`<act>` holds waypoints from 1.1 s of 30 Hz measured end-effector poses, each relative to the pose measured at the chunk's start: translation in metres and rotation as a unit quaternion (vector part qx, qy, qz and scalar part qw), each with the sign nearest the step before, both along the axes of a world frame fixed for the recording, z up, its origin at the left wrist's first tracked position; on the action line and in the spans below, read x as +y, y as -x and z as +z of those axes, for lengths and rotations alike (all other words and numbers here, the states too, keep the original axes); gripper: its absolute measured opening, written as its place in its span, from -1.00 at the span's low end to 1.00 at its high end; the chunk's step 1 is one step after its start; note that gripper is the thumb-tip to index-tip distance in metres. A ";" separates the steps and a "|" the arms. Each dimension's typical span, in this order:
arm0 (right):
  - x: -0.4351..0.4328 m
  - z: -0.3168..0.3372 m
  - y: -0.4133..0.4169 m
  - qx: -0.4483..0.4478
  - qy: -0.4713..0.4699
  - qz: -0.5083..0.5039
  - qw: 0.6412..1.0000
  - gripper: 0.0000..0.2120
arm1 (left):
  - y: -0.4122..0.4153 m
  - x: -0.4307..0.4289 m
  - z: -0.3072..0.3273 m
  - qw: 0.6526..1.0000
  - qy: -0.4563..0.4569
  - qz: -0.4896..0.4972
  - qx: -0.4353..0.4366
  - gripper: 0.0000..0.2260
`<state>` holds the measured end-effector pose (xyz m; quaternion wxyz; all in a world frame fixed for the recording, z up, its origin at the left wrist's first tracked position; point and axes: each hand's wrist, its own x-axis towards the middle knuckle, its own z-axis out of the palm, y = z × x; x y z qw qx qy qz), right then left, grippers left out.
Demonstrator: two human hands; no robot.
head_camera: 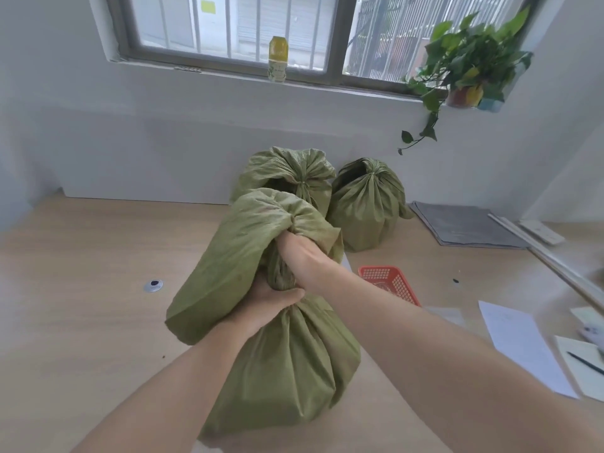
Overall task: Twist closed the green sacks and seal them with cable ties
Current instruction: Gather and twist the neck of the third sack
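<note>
A full green sack [287, 364] stands on the wooden table in front of me. Its neck is gathered and twisted into a rope. My left hand [264, 305] grips the base of that neck, just above the bulging body. My right hand [297, 253] grips the twisted neck higher up, and the loose top of the sack flops over to the left. Two more green sacks, one [287, 174] at the back centre and one [366, 204] to its right, stand against the wall with tied necks. I see no cable tie in either hand.
A red plastic basket [392, 282] sits right of the sack. Papers [519, 348] and a pen lie at the right edge, grey folded sheets [467, 227] behind them. A bottle [277, 60] and a potted plant [467, 70] stand on the window sill.
</note>
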<state>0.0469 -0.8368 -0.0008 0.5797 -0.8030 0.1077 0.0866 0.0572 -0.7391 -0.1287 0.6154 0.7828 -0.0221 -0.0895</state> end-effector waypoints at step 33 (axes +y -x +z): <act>-0.053 -0.123 0.062 0.025 -0.094 -0.284 0.954 -0.79 | 0.030 -0.055 -0.051 0.930 0.170 0.187 0.265 -0.55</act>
